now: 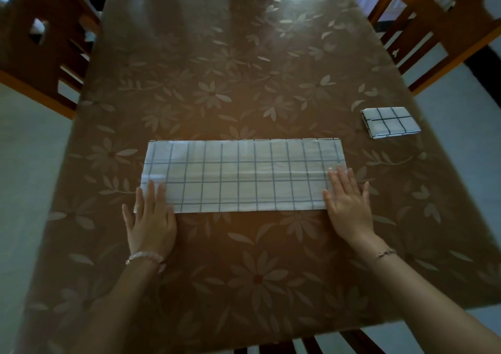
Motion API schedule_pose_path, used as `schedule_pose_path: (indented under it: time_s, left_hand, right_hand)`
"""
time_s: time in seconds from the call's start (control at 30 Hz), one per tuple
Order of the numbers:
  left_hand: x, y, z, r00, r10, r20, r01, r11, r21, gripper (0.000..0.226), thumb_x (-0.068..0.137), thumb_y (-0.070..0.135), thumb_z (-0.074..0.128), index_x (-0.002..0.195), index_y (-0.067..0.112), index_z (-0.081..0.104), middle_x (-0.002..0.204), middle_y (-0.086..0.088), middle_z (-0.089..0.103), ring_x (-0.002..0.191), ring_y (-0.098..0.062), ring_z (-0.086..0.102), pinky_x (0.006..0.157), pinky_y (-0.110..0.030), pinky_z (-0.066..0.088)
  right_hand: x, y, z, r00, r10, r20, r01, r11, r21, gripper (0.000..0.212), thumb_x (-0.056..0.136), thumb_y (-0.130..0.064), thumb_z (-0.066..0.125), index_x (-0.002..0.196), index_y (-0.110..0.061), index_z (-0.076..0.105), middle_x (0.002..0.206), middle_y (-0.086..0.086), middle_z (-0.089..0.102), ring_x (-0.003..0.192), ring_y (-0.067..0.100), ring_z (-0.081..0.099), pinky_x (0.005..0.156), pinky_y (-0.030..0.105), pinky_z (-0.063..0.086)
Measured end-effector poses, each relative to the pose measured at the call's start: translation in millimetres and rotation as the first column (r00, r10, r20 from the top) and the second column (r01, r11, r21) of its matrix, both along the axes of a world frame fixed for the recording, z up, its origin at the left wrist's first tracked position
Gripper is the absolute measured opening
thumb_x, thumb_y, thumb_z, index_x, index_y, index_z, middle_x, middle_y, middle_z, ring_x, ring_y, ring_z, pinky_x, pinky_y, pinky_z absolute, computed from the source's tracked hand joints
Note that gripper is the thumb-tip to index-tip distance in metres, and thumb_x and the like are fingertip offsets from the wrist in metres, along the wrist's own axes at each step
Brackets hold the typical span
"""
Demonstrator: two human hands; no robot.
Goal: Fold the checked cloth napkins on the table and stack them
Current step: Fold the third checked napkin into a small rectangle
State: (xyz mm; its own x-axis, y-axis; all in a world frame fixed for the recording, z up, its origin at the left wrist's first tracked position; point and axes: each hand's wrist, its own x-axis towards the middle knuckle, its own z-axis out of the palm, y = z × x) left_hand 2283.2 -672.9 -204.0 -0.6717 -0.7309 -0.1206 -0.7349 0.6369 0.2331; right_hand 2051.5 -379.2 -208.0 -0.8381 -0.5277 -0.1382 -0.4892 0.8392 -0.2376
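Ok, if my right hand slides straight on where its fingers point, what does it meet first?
The right hand touches the long napkin; past it, likely only bare table. The folded napkin sits off to the right.

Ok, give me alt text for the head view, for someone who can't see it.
The left hand and right hand lie flat on the near corners of a long checked napkin, folded into a strip on a brown flowered table. A smaller folded napkin lies apart to the right; wooden chairs flank the table.

There are two checked napkins (244, 176) (390, 122), two hands (151, 219) (349, 206), two bracelets (145, 257) (386, 253), three chairs (40, 55) (447, 34) (311, 347) and one table (244, 82).
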Motion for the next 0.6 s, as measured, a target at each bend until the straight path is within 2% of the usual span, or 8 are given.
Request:
schedule_pose_path:
  time_s: [0.07, 0.1, 0.17, 0.23, 0.4, 0.47, 0.57, 0.6]
  left_hand:
    - [-6.7, 22.1, 8.9, 0.992, -0.058, -0.111, 0.051, 0.996, -0.068, 0.052, 0.094, 0.027, 0.032, 0.144, 0.012, 0.027, 0.151, -0.007, 0.025, 0.141, -0.025, 0.016, 0.113, -0.048, 0.006]
    - [-10.6, 34.6, 11.5, 0.98, -0.129, -0.15, 0.116, 0.989, -0.09, 0.049, 0.092, 0.022, 0.043, 0.139, 0.01, 0.036, 0.146, -0.01, 0.036, 0.138, -0.026, 0.026, 0.111, -0.049, 0.016]
    - [-19.5, 56.3, 11.9, 0.938, -0.301, -0.173, 0.28, 0.95, -0.138, 0.048, 0.083, 0.015, 0.061, 0.128, 0.009, 0.049, 0.132, -0.013, 0.052, 0.127, -0.028, 0.043, 0.105, -0.048, 0.033]
    - [-29.5, 66.5, 10.8, 0.895, -0.42, -0.148, 0.397, 0.904, -0.16, 0.049, 0.075, 0.015, 0.069, 0.121, 0.01, 0.055, 0.123, -0.012, 0.058, 0.117, -0.028, 0.053, 0.1, -0.046, 0.041]
    - [-48.4, 55.5, 7.1, 0.861, -0.506, -0.048, 0.49, 0.851, -0.187, 0.05, 0.064, 0.015, 0.078, 0.111, 0.008, 0.062, 0.108, -0.012, 0.064, 0.1, -0.028, 0.062, 0.085, -0.042, 0.051]
    - [-51.0, 45.8, 6.3, 0.829, -0.56, 0.012, 0.548, 0.806, -0.223, 0.041, 0.067, 0.015, 0.072, 0.107, 0.008, 0.064, 0.105, -0.012, 0.066, 0.096, -0.029, 0.064, 0.078, -0.04, 0.053]
    - [-49.4, 30.2, 9.1, 0.806, -0.583, 0.101, 0.588, 0.77, -0.25, 0.033, 0.076, 0.015, 0.048, 0.104, 0.008, 0.064, 0.105, -0.013, 0.066, 0.094, -0.031, 0.064, 0.072, -0.04, 0.054]
    - [-47.8, 25.5, 12.1, 0.815, -0.567, 0.119, 0.577, 0.778, -0.248, 0.03, 0.076, 0.012, 0.052, 0.103, 0.007, 0.064, 0.104, -0.014, 0.066, 0.093, -0.032, 0.064, 0.071, -0.04, 0.055]
  right_hand:
    - [12.3, -7.4, 5.7, 0.993, 0.055, -0.107, -0.067, 0.991, -0.119, 0.055, 0.094, -0.043, 0.032, 0.144, -0.02, 0.027, 0.152, -0.001, 0.022, 0.143, 0.02, 0.013, 0.114, 0.051, 0.004]
    - [18.3, -10.7, 7.5, 0.984, 0.102, -0.144, -0.125, 0.979, -0.163, 0.052, 0.091, -0.034, 0.048, 0.139, -0.018, 0.039, 0.147, 0.001, 0.036, 0.139, 0.023, 0.026, 0.113, 0.055, 0.016]
    - [29.0, -17.4, 10.0, 0.963, 0.209, -0.171, -0.241, 0.95, -0.199, 0.048, 0.082, -0.023, 0.064, 0.128, -0.015, 0.052, 0.131, 0.004, 0.053, 0.124, 0.024, 0.045, 0.102, 0.053, 0.038]
    - [37.0, -21.8, 10.8, 0.936, 0.304, -0.177, -0.334, 0.926, -0.175, 0.046, 0.079, -0.024, 0.067, 0.122, -0.016, 0.056, 0.12, 0.002, 0.058, 0.114, 0.023, 0.053, 0.099, 0.047, 0.043]
    - [38.6, -29.5, 8.5, 0.903, 0.376, -0.208, -0.403, 0.91, -0.102, 0.039, 0.077, -0.025, 0.068, 0.114, -0.015, 0.061, 0.109, 0.003, 0.063, 0.101, 0.024, 0.059, 0.089, 0.042, 0.047]
    - [34.5, -32.1, 9.9, 0.89, 0.384, -0.247, -0.417, 0.904, -0.094, 0.036, 0.074, -0.018, 0.07, 0.109, -0.014, 0.063, 0.103, 0.004, 0.065, 0.095, 0.026, 0.061, 0.082, 0.04, 0.05]
    - [29.3, -35.7, 13.1, 0.874, 0.387, -0.293, -0.428, 0.9, -0.087, 0.034, 0.071, -0.006, 0.067, 0.105, -0.011, 0.065, 0.099, 0.006, 0.065, 0.088, 0.027, 0.063, 0.072, 0.039, 0.053]
    - [27.9, -36.9, 13.5, 0.873, 0.384, -0.301, -0.426, 0.9, -0.086, 0.031, 0.072, -0.004, 0.063, 0.102, -0.01, 0.066, 0.097, 0.007, 0.066, 0.086, 0.027, 0.063, 0.069, 0.038, 0.054]
